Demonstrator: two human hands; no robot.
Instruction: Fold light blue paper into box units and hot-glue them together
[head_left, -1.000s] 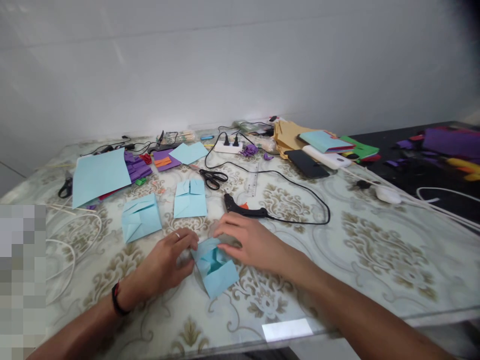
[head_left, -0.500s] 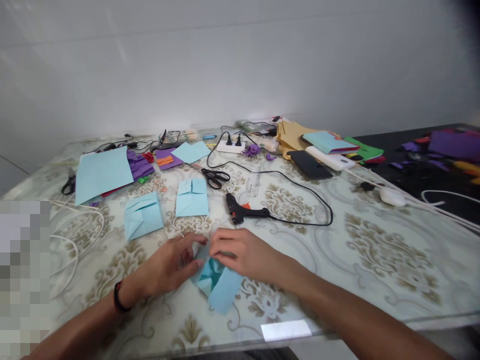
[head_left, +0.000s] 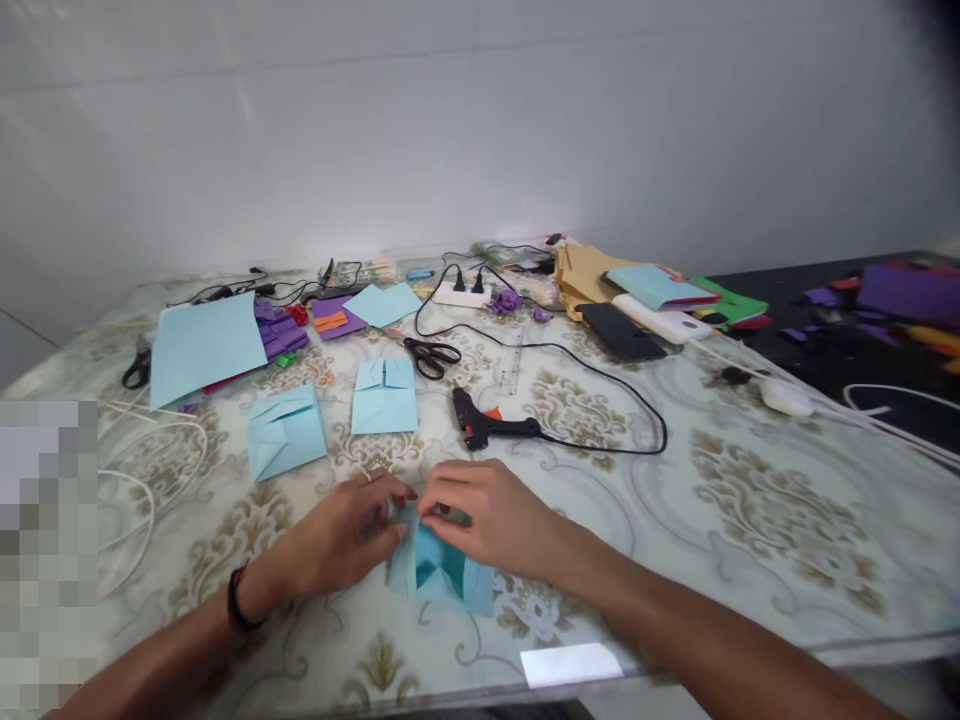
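A light blue folded paper lies near the front of the table, its folds raised around a darker hollow. My right hand pinches its far edge between thumb and fingers. On the paper's left side is my left hand, thumb and index finger closing on the edge near the other hand's fingertips. Two more folded light blue papers, one at the left and one in the middle, lie just beyond my hands. A black glue gun rests on its side past my right hand.
Black scissors, a clear ruler and a white power strip lie farther back. The glue gun's cord loops right. Light blue sheets cover the left; a dark phone lies by stacked papers. White cables run along both sides.
The folded paper between my hands has opened wider, and its front flap has swung right and more upright. My hands have barely moved.
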